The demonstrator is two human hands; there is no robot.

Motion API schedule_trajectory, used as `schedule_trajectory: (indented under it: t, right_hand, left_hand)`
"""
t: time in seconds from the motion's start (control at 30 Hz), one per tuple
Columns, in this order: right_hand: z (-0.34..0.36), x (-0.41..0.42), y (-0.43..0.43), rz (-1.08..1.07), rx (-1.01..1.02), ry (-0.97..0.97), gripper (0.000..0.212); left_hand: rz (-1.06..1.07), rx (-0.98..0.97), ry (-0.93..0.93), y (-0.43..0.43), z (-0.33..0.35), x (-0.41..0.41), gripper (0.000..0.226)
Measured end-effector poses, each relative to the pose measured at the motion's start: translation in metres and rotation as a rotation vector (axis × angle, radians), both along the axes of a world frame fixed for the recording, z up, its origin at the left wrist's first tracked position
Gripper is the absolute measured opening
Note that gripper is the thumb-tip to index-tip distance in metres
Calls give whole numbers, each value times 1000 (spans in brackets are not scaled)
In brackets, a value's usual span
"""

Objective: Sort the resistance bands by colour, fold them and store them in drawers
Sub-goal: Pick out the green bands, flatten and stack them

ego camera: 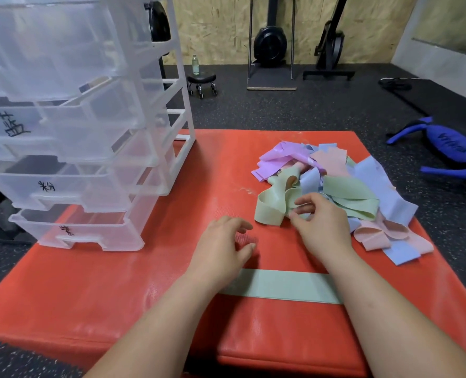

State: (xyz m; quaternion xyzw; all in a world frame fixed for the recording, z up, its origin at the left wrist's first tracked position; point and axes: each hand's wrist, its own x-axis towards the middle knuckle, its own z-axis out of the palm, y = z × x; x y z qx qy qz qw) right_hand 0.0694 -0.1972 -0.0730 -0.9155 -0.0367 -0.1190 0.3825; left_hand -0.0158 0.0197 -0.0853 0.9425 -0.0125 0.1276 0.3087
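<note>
**A:** Pale green elastic is seen twice on a red padded mat [117,282]; one flat green band [281,286] is laid crosswise close to the viewer, partly covered by both forearms; a looped green band [270,205] is bunched at the near-left edge of a mixed pile of bands [362,181] in purple, blue, pink and green.

**B:** How are the hands placed?

**A:** The right hand [321,227] is set against the looped green band, fingers curled, a fold apparently pinched between thumb and fingertips; the left hand [221,241] is held low over bare mat, fingers loosely spread, nothing gripped.

**B:** Which way does that band lie from them?

**A:** It is spread to the left of and beyond the right hand, its length slanted from the pinch toward the pile's far side; its free left end is nearer the left hand, with a strip of bare mat between; that end is judged the likelier one to be taken for straightening.

**B:** And the drawers?

**A:** A clear plastic drawer unit [90,132] is stood at the mat's far-left corner, well apart from the pile; several drawers are pulled out; the handwritten labels cannot be read.
</note>
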Motion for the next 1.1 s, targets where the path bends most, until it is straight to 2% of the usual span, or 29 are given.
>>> schedule_trajectory:
  t: [0.07, 0.13, 0.3, 0.5, 0.7, 0.8, 0.87, 1.0, 1.1]
  right_hand:
    - [1, -2, -1, 66, -55, 14, 41]
    - [0, -6, 1, 138, -90, 63, 49]
    - [-2, -9, 7, 160, -183, -22, 20]
    - [4, -9, 17, 13, -114, 42, 62]
    - [-3, -2, 33, -14, -170, 22, 49]
    - [-3, 2, 38, 37, -304, -48, 55]
    - [-3, 3, 44, 147, -431, -67, 60]
    - [-6, -1, 60, 331, -595, 25, 67]
    - [-9, -1, 66, 351, -670, 44, 63]
  left_hand:
    - [6, -2, 2, -6, 1, 2, 32]
    - [15, 4, 6, -10, 0, 3, 32]
    - [39, 20, 24, -14, -2, 0, 35]
    - [54, 17, 2, -10, -3, -9, 36]
    - [67, 31, 14, -2, -5, -14, 35]
    - [95, 33, 22, 4, -4, -15, 35]
    - [120, 36, 28, 8, -5, -14, 35]
    - [161, 33, 44, 16, -8, -11, 34]
    - [164, -3, 44, 23, -12, -6, 32]
